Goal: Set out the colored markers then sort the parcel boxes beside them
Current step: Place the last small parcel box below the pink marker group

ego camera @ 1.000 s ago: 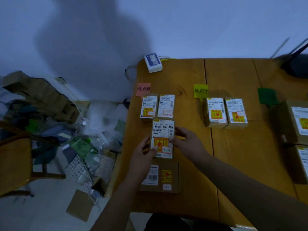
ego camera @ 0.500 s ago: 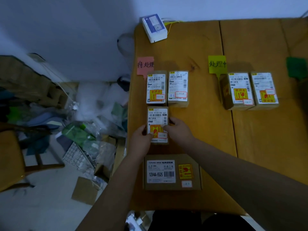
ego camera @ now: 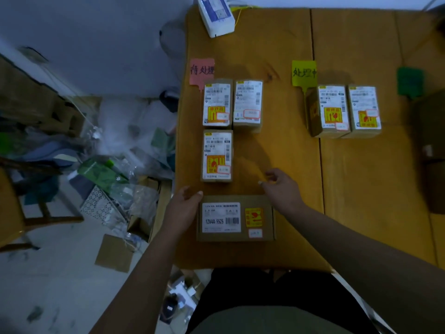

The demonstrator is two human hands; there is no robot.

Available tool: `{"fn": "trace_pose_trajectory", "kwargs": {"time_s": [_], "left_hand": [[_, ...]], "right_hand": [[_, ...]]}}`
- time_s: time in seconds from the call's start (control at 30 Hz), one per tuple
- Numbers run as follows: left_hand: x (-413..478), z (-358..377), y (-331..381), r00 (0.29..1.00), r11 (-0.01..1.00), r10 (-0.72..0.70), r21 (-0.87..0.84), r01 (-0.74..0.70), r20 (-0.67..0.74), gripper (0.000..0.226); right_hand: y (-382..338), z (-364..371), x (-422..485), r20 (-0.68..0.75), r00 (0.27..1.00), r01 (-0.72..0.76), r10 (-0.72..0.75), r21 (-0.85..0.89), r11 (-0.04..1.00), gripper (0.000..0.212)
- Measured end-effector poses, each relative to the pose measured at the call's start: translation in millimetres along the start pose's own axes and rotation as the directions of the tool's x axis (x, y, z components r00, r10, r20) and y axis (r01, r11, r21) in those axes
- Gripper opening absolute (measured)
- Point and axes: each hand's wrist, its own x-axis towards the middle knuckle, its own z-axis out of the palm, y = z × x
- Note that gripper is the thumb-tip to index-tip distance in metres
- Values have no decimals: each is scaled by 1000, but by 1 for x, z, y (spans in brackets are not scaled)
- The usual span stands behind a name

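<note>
STEP: sorting boxes by pink marker (ego camera: 201,71) | HANDS: left hand (ego camera: 184,208), right hand (ego camera: 281,190) both open, empty | NEXT: grasp wide box (ego camera: 235,218) at both ends

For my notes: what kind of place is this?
Probably an informal parcel-sorting desk in a room: labelled parcel boxes on a wooden table, handwritten colored markers, packaging clutter on the floor.

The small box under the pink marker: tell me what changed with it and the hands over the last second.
Both hands let go of the small box, leaving it flat under the pink marker, just behind the first two. The left hand and right hand drew back toward the wide box, open, the left at its edge. The yellow marker and its two boxes stayed put.
</note>
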Motion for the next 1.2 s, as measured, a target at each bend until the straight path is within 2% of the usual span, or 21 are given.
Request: {"fn": "trace_pose_trajectory", "kwargs": {"time_s": [0.1, 0.2, 0.27, 0.3, 0.37, 0.43, 0.5, 0.6, 0.8, 1.03, 1.2], "left_hand": [[-7, 1, -14, 996, 999, -43, 36, 40, 78, 53], [-12, 9, -21, 990, 996, -73, -33, 78, 121, 19], [-19, 20, -23, 988, 988, -102, -103, 114, 116, 23], [-24, 27, -23, 986, 982, -120, -131, 135, 115, 33], [-37, 41, -20, 982, 966, -132, -205, 158, 134, 53], [-51, 53, -14, 984, 946, -102, -293, 142, 147, 60], [-70, 66, -1, 992, 937, -21, -344, 63, 123, 57], [-103, 87, 32, 986, 933, 164, -331, -144, 34, 46], [-172, 137, 110, 899, 816, 432, -393, -423, -71, 44], [-222, 185, 165, 842, 710, 509, -465, -529, -181, 43], [-236, 204, 180, 832, 707, 500, -442, -553, -241, 45]], "right_hand": [[25, -10, -15, 10, 993, -117, 117, 14, 993, 46], [46, -9, -29, 110, 971, -224, 211, 125, 967, 46], [57, -7, -39, 170, 966, -231, 196, 222, 947, 49], [62, -7, -43, 171, 969, -221, 181, 257, 941, 51], [73, -15, -50, 119, 981, -184, 154, 309, 933, 53], [81, -34, -54, 43, 993, -118, 110, 381, 917, 49], [87, -65, -58, -3, 999, -29, 35, 468, 883, 41], [92, -121, -65, -38, 996, 85, -78, 599, 796, 37], [100, -233, -83, -205, 945, 326, -253, 619, 714, 39], [112, -318, -96, -290, 904, 427, -314, 642, 637, 39], [119, -338, -98, -299, 899, 437, -319, 663, 608, 27]]}}
